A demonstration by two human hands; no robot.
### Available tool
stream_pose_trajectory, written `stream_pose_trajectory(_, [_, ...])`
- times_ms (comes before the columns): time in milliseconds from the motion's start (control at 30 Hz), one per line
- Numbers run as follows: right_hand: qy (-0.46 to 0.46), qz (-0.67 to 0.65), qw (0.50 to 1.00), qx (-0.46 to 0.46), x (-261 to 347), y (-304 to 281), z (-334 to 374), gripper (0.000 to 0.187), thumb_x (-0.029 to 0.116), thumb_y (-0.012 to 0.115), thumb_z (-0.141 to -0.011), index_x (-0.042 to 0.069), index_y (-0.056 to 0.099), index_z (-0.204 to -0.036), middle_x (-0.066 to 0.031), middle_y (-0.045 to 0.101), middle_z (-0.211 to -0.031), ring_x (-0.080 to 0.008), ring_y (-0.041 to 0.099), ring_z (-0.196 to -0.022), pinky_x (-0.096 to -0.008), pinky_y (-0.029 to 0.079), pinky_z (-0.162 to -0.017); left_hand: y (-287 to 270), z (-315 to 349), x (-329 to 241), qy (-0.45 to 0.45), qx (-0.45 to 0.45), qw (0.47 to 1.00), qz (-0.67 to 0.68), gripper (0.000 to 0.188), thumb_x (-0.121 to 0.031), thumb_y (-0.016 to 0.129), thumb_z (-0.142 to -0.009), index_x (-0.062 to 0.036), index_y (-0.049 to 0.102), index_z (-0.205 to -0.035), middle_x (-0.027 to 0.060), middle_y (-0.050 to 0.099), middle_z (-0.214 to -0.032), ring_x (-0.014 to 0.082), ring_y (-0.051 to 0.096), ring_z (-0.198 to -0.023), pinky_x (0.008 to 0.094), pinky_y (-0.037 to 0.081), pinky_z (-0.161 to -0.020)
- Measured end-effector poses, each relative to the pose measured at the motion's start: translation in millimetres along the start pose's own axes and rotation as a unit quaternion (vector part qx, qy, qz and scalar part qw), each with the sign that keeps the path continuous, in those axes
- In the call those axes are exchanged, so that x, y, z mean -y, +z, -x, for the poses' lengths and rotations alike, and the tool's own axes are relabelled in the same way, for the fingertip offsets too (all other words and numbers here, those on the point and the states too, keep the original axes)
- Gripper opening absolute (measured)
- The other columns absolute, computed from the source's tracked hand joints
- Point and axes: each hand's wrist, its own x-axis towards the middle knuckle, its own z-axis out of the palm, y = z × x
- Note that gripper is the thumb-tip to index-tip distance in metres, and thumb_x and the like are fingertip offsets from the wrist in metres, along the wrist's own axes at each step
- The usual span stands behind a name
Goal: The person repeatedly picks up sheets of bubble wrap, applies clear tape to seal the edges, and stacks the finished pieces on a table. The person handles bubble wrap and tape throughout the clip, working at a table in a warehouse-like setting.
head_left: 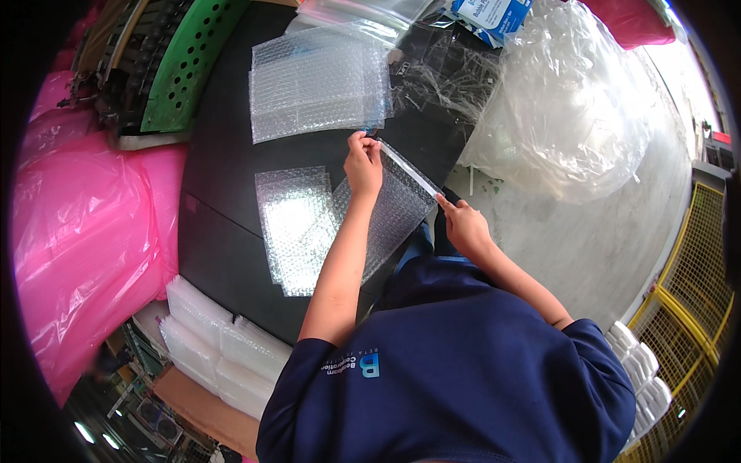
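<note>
A clear bubble-wrap pouch (pixel 394 207) with a white strip along its far edge lies slanted over the dark table's near right edge. My left hand (pixel 363 166) is closed in a pinch at the strip's far left end. At the strip's other end my right hand (pixel 468 225) grips the pouch's corner, its index finger stretched along the edge. Left of this pouch lies a small stack of bubble-wrap pouches (pixel 297 231), partly behind my left forearm. A larger pile of bubble-wrap pouches (pixel 312 85) sits farther off on the table.
A big clear plastic bag (pixel 567 108) bulges at the right of the dark table (pixel 220 231). Pink wrapped bundles (pixel 93 231) and a green perforated panel (pixel 189 65) stand left. White bubble-wrap stacks (pixel 224 339) lie near left. Yellow mesh fencing (pixel 687 285) rises far right.
</note>
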Motion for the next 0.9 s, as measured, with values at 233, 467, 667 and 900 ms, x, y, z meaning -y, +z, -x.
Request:
stream_pose_trajectory(233, [0.014, 0.002, 1.0, 0.019, 0.3, -1.2, -5.3, 0.047, 0.009, 0.047, -0.086, 0.016, 0.053, -0.131, -0.0196, 0.058, -0.091, -0.037, 0.062, -0.071, -0.0467, 0.051, -0.065, 1.2, -0.7, -0.8, 0.003, 0.0, 1.0, -0.021, 0.029, -0.01, 0.063, -0.087, -0.0046, 0.045, -0.11, 0.0055, 0.066, -0.081, 0.0174, 0.064, -0.066, 0.0299, 0.049, -0.06])
stream_pose_trajectory(467, [0.018, 0.007, 0.999, 0.029, -5.4, 4.8, -11.3, 0.049, 0.008, 0.047, -0.084, 0.014, 0.051, -0.133, -0.02, 0.058, -0.094, -0.0374, 0.063, -0.075, -0.0462, 0.052, -0.067, 1.9, -1.3, 0.7, 0.005, 0.001, 0.999, -0.038, 0.029, -0.009, 0.063, -0.087, -0.0044, 0.044, -0.108, 0.006, 0.066, -0.081, 0.0178, 0.064, -0.066, 0.0299, 0.05, -0.06])
stream_pose_trajectory(667, [0.014, 0.027, 0.999, 0.03, -8.0, 10.6, -16.3, 0.046, 0.011, 0.046, -0.086, 0.017, 0.052, -0.132, -0.0195, 0.058, -0.092, -0.0366, 0.063, -0.075, -0.0456, 0.052, -0.067, 0.8, -4.1, -14.7, 0.017, -0.041, 0.997, -0.067, 0.032, -0.008, 0.066, -0.083, -0.0016, 0.044, -0.106, 0.0082, 0.062, -0.08, 0.0244, 0.062, -0.071, 0.0351, 0.049, -0.064])
stream_pose_trajectory(900, [0.003, 0.061, 0.997, 0.044, 1.7, 1.9, -24.9, 0.036, 0.013, 0.052, -0.086, 0.014, 0.06, -0.121, -0.0184, 0.061, -0.094, -0.0358, 0.064, -0.077, -0.0441, 0.052, -0.066, 4.3, 54.3, -36.8, 0.166, 0.216, 0.961, -0.037, 0.029, -0.033, 0.074, -0.075, -0.0091, 0.058, -0.084, 0.0068, 0.06, -0.082, 0.0277, 0.06, -0.076, 0.0406, 0.047, -0.067])
